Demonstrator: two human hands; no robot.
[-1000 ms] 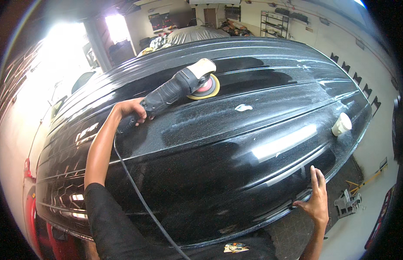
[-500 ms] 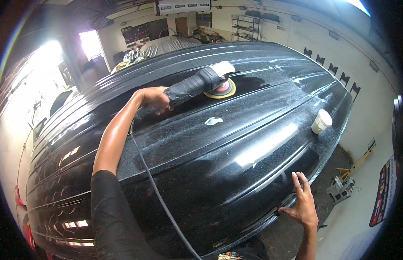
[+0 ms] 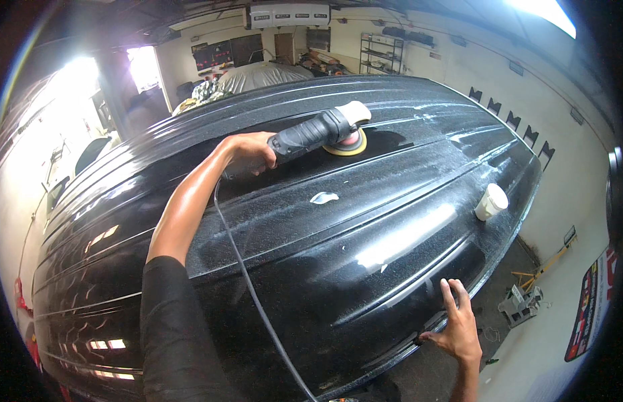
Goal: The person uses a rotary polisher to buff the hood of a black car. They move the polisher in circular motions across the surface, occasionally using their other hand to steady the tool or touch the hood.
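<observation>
My left hand (image 3: 253,149) is wrapped round the rear grip of a black power polisher (image 3: 308,136) with a whitish head. Its round pad (image 3: 345,145), yellow at the rim, lies on the glossy black ribbed roof (image 3: 271,231) of a large vehicle. A black cord (image 3: 250,285) runs from the tool back across the roof toward me. At the roof's right edge rests my right hand (image 3: 461,333), fingers apart and holding nothing. Between the hands, a white blob of paste (image 3: 324,197) sits on the dark surface.
A white tub (image 3: 491,202) stands on the roof near its right edge. Whitish haze streaks the far right part. Dark brackets (image 3: 512,122) line the right wall, and a yellow stand (image 3: 542,261) is on the floor below. A covered car (image 3: 264,77) and a shelf rack (image 3: 382,53) are behind.
The polisher in my left hand has slid slightly to the right along the roof. My view has shifted a little; my right hand keeps its place at the edge.
</observation>
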